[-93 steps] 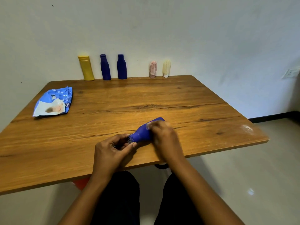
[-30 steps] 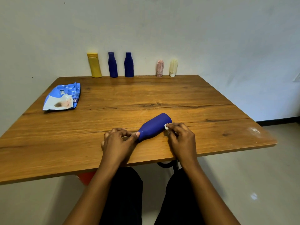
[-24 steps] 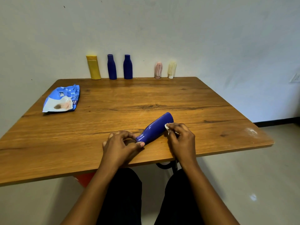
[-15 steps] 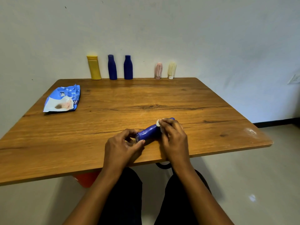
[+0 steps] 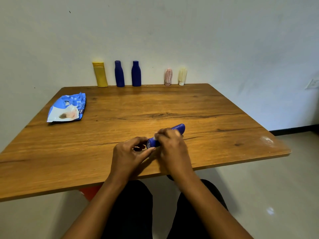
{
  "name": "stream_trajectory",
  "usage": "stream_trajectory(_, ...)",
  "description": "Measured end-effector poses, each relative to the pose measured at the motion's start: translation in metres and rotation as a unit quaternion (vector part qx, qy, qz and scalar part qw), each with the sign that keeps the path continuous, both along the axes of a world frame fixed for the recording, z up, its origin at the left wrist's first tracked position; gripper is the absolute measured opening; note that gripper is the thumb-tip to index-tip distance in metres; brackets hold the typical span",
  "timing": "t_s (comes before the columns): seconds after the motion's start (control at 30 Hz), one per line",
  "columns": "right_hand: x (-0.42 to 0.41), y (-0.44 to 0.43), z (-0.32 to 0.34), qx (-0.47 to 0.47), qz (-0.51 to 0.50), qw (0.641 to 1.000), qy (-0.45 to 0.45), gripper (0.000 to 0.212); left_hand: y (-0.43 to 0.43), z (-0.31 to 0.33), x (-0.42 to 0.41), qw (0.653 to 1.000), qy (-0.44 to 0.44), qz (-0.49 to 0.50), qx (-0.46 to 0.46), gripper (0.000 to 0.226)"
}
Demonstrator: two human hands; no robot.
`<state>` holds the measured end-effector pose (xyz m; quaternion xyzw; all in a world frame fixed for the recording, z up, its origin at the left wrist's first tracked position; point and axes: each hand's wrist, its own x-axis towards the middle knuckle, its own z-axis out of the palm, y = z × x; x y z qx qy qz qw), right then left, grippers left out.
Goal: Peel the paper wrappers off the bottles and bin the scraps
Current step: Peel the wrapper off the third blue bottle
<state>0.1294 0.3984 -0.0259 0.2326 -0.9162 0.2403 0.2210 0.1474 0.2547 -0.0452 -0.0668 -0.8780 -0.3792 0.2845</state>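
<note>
Right hand (image 5: 170, 145) slid capward, gripping bottle (image 5: 179, 127) (left hand (image 5: 127, 154) pinches cap (image 5: 148, 144)).

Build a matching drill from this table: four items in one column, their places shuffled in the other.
1. yellow bottle
2. blue packet
3. lying blue bottle
4. cream tube

A. held between left hand and right hand
B. right end of the back row
C. left end of the back row
D. flat on the left side of the table

Pairs: 1-C, 2-D, 3-A, 4-B
</note>
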Motion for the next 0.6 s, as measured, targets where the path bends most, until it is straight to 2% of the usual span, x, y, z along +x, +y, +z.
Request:
stream_trajectory(0.1,0.009,-0.001,-0.003,0.03,0.032,0.999,0.003,0.044,0.001,0.0,0.002,1.0,0.007,-0.009,-0.005,0.033)
stream_trajectory(0.2,-0.02,0.024,0.004,-0.039,-0.072,0.996,-0.02,0.035,0.0,-0.001,0.001,1.0,-0.002,-0.004,0.018,0.038)
stream_trajectory(0.27,-0.027,0.032,0.007,-0.048,-0.099,0.994,-0.023,0.033,-0.001,-0.002,0.0,1.0,-0.006,-0.007,0.029,0.039)
stream_trajectory(0.4,0.012,0.003,-0.002,0.032,0.061,0.998,-0.001,0.045,-0.001,-0.002,-0.001,0.998,-0.009,-0.012,0.056,0.034)
stream_trajectory(0.43,0.013,0.004,-0.004,0.042,0.075,0.996,0.011,0.047,-0.001,-0.002,-0.001,0.998,-0.01,-0.012,0.055,0.034)
stream_trajectory(0.5,-0.006,0.018,-0.003,0.012,0.038,0.999,0.012,0.044,-0.001,-0.001,0.0,0.999,-0.015,-0.003,0.051,0.037)
stream_trajectory(0.6,-0.047,0.048,0.002,-0.087,-0.091,0.992,-0.034,0.03,-0.002,-0.001,0.0,0.998,-0.017,-0.002,0.059,0.04)
